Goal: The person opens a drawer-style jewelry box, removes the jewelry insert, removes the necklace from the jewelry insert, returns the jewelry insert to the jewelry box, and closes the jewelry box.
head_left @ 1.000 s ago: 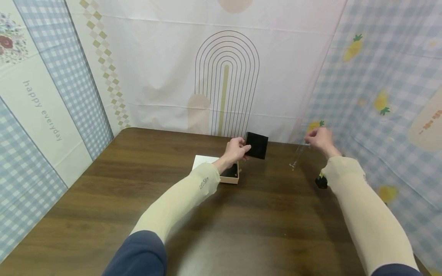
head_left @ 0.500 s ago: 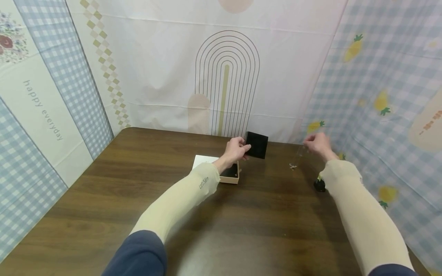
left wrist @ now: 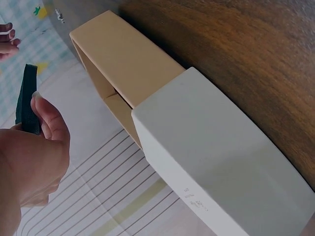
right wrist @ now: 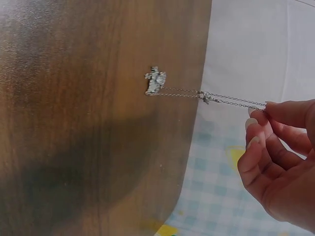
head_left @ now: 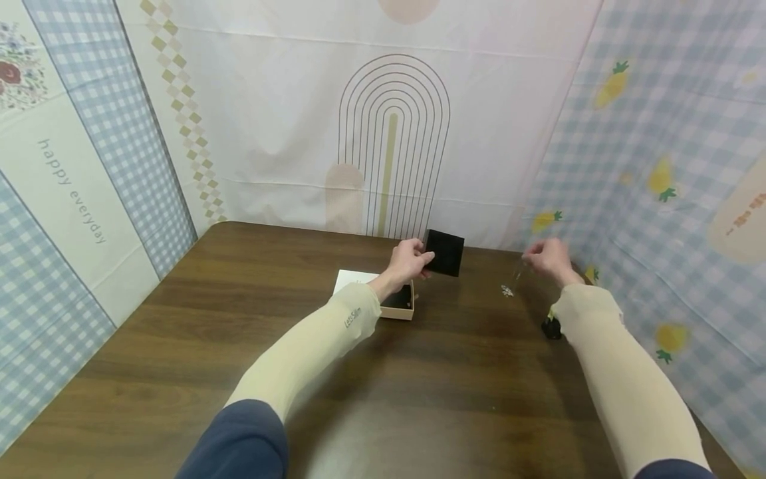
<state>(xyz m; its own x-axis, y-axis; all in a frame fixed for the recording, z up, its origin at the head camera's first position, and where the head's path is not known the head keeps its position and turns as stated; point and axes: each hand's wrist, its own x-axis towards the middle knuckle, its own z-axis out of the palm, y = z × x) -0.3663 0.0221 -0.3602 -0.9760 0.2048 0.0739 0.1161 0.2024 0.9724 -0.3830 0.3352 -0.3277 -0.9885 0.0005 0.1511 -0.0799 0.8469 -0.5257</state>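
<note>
My left hand (head_left: 407, 261) pinches a thin black square pad (head_left: 445, 253) between thumb and fingers, tilted up above the table. In the left wrist view the pad (left wrist: 28, 96) appears nearly edge-on. Farther right, my right hand (head_left: 549, 258) pinches the top of a fine silver chain (right wrist: 182, 92) between thumb and fingertips. The doubled chain carries a small star-like charm (right wrist: 205, 98) partway along. Its lower end, a cluster of silver pieces (right wrist: 155, 81), is at the tabletop. Below my left wrist lies a box with a white sleeve (left wrist: 221, 142) and a partly pulled-out tan drawer (left wrist: 128, 56).
A small black object (head_left: 551, 327) with a yellow-green bit stands by my right sleeve, partly hidden by it. The brown wooden table (head_left: 431, 386) ends at a patterned cloth (head_left: 281, 120) at the back and a checked cloth (head_left: 670, 253) on the right.
My right hand has moved down and slightly left, and the chain's lower end has gathered into a small heap at the table. The left hand and black pad stay put.
</note>
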